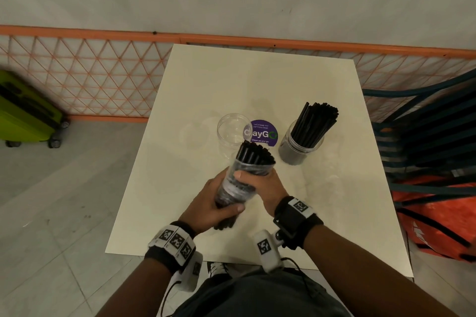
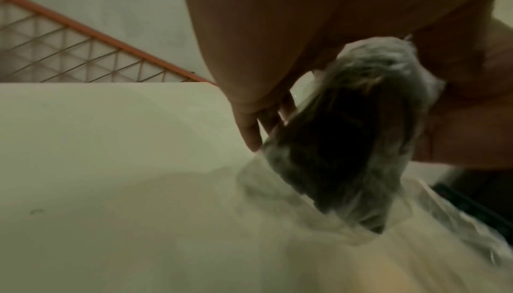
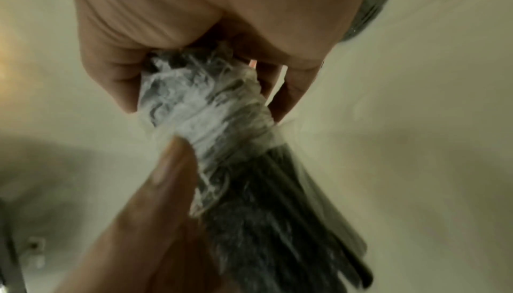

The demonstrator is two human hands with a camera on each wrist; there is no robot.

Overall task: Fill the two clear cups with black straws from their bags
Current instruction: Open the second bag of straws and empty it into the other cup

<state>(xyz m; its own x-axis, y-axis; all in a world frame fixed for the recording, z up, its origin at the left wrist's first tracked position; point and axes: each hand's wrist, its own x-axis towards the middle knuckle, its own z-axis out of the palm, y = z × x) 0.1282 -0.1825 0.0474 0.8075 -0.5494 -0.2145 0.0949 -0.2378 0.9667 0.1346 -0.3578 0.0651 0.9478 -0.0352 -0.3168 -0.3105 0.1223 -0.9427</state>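
Observation:
A clear plastic bag (image 1: 235, 189) of black straws (image 1: 255, 154) is held tilted over the white table (image 1: 257, 80), its straw ends poking out toward an empty clear cup (image 1: 230, 131). My left hand (image 1: 213, 203) grips the bag's lower part. My right hand (image 1: 260, 183) grips it higher up, where the plastic is bunched. A second clear cup (image 1: 300, 147) at the right holds a bundle of black straws (image 1: 315, 123). In the left wrist view the bag (image 2: 349, 135) hangs under my left hand (image 2: 250, 131). In the right wrist view the crumpled bag (image 3: 211, 109) sits in my right hand (image 3: 116, 82).
A purple round sticker (image 1: 261, 134) lies on the table between the cups. An orange lattice fence (image 1: 77, 77) runs behind the table. A green suitcase (image 1: 25, 110) stands at the left; dark chairs (image 1: 425, 136) and an orange bag (image 1: 438, 213) crowd the right.

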